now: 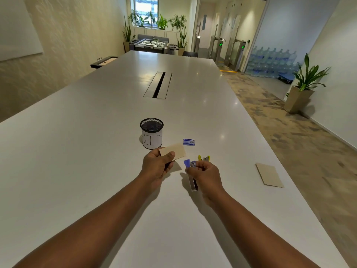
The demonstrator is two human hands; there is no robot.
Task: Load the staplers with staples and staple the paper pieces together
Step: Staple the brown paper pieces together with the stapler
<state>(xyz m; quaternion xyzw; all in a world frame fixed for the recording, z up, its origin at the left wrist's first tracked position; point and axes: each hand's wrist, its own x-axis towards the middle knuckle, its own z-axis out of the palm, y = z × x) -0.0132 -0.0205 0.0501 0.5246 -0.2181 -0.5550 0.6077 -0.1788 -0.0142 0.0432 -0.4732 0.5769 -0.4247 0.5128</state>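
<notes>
Right hand [202,174]: gripping blue stapler [191,171], right of bin [151,133]
Left hand [157,164]: pinching card [172,151] just before bin

- Left hand [156,165]: forearm stretched forward, thumb on top, fingers curled beneath in a pinch.
- Right hand [205,175]: forearm extended, fingers curled in a grip, knuckles up.

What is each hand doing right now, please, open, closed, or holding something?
Left hand: closed on a tan paper piece, held above the table.
Right hand: closed on the blue stapler, which looks hinged open.
</notes>
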